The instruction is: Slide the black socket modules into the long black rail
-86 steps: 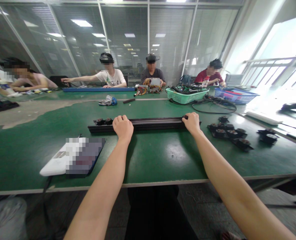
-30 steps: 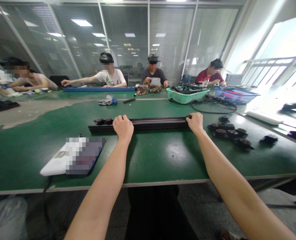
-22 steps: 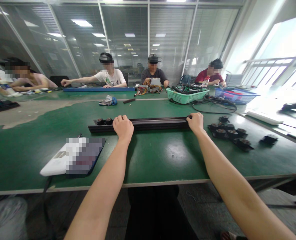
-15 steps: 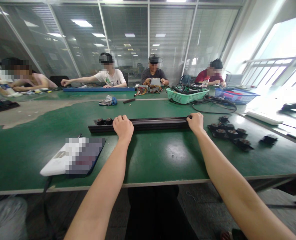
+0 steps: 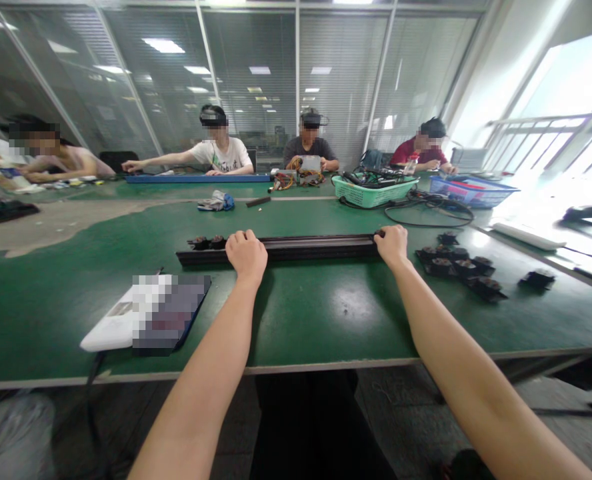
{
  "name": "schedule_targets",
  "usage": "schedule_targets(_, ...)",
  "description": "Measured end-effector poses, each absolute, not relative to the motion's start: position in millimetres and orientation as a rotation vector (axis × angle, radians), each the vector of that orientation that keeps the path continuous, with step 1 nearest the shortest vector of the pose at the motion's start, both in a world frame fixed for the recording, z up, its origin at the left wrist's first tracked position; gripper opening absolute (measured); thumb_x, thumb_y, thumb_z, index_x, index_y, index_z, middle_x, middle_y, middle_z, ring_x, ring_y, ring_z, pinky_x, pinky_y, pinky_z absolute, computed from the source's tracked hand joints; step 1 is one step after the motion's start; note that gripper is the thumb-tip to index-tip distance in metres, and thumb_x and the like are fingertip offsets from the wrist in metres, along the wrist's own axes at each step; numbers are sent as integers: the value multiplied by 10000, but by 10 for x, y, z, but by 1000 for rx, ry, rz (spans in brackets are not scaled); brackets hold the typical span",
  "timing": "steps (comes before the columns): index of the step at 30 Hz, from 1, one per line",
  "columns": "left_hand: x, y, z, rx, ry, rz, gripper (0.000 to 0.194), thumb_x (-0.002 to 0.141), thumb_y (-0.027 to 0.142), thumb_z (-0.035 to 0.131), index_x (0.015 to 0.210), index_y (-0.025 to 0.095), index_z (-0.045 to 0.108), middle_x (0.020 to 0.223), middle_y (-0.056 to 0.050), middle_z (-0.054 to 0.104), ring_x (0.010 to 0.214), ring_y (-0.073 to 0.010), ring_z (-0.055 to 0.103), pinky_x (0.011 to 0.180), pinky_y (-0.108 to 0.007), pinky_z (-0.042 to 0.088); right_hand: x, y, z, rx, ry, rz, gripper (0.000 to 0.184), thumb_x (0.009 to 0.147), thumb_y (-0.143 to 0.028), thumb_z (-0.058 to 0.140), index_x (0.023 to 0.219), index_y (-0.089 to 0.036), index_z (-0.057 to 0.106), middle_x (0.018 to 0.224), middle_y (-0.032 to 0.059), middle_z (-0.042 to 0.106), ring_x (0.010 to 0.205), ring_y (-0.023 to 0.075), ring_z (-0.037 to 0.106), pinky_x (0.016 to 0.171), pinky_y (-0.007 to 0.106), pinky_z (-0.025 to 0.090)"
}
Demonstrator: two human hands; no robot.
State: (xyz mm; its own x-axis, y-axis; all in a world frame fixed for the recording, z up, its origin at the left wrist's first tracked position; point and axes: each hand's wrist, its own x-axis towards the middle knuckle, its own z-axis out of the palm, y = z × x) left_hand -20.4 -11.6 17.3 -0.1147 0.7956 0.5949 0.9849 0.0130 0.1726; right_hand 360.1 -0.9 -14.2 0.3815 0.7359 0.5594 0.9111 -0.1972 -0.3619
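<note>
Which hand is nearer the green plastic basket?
Right. The right hand is in front of the basket; the left hand is also in front, but farther off to its left.

Green table before glass partition wall

before you on the counter lies the rail; a cluster of parts sits right of it, and two baskets stand behind.
</note>
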Motion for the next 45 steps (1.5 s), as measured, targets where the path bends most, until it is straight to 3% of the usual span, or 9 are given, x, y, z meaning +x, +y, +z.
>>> schedule_targets(17,-204,-119,170,-1838,-1964,-826,345,998,192,448,1248,100,667,1292,-233,668,1282,-382,571,1101,-493,425,3619,-30,-122,-2095,-1379,-293,358,896,-210,546,1090,-74,815,1131,246,690,1141,353,535,999,457,436)
schedule_targets(45,-211,-107,161,-1853,-1973,-854,351,998,197,445,1264,120,660,1297,-238,654,1299,-387,553,1109,-510,418,3627,-35,-146,-2012,-1332,-304,339,862,-211,513,1003,-97,799,1025,244,668,1084,367,501,1006,500,423)
